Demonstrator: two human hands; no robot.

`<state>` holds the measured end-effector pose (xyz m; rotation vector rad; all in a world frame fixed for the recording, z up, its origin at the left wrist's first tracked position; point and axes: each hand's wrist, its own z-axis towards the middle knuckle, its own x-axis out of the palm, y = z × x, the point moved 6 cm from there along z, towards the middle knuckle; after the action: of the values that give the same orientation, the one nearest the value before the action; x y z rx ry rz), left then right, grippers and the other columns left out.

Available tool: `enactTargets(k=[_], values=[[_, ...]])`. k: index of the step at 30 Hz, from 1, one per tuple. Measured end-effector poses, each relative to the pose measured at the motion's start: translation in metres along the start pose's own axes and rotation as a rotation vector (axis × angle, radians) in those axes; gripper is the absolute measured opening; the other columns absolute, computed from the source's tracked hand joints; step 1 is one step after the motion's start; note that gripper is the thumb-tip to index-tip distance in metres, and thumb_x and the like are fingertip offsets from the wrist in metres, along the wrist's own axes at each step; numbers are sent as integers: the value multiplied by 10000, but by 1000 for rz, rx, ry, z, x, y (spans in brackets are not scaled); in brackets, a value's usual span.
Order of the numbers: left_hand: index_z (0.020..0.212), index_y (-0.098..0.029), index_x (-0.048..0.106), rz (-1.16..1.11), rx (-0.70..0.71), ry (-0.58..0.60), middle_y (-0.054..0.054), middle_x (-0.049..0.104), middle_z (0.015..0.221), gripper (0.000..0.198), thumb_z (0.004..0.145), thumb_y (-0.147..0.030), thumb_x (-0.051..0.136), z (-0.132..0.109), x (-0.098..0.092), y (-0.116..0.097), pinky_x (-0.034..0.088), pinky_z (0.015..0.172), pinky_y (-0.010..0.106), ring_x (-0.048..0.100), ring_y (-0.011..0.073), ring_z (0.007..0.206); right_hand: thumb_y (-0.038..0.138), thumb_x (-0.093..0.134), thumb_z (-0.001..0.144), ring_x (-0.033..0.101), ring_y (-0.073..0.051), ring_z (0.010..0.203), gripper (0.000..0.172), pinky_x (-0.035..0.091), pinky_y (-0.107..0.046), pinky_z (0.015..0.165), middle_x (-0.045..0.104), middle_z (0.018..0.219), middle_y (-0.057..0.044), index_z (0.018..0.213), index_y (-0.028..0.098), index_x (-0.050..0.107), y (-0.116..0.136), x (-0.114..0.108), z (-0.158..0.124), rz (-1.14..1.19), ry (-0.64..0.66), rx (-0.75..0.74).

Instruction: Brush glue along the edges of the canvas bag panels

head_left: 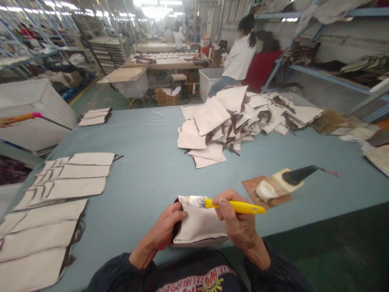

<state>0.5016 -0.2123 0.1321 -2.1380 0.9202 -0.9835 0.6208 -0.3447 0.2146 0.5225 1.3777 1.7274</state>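
While our left hand (165,231) pins the dark-trimmed left edge of a cream canvas pouch (199,227) at the near edge of the pale blue table (146,170), our right hand (237,221) pinches a yellow-handled brush (223,204), its whitish bristles touching the pouch's top left corner. A heap of similar cream pouches (240,117) lies well apart beyond.

Bright and even under glaring ceiling strip lights (156,10) far behind the blue table (152,162); soft faint shadows on it; edges bowed, corners stretched and blurry
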Motion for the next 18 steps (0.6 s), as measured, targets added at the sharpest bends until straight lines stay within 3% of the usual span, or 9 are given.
enactTargets(k=[4,9,14,18], values=[[856,-149,693,37,25,42,-4,664,708,240,676,-307,703,-1,4,2,468,617,235,577,141,649,350,535,1000,525,-128,494,274,399,-260,492,602,596,12,786,214,640,7,5,-1,-108,55,-59],[892,-149,694,53,12,50,-11,649,692,255,700,-317,700,-2,1,8,439,587,233,582,146,639,326,506,1020,527,-131,500,252,420,-261,497,622,626,6,851,217,657,7,-6,-7,-117,-61,-56],[811,-162,663,37,33,66,-29,611,642,188,691,-301,704,-4,2,7,438,598,234,566,142,638,278,526,981,578,-140,501,250,432,-263,499,658,611,2,765,228,641,24,-1,-9,-183,40,-189],[849,-146,677,48,8,73,-7,642,673,227,691,-308,699,-5,4,12,426,591,236,574,149,652,258,518,966,577,-142,477,271,425,-263,478,647,569,8,721,235,631,33,-7,-8,-269,5,-218]])
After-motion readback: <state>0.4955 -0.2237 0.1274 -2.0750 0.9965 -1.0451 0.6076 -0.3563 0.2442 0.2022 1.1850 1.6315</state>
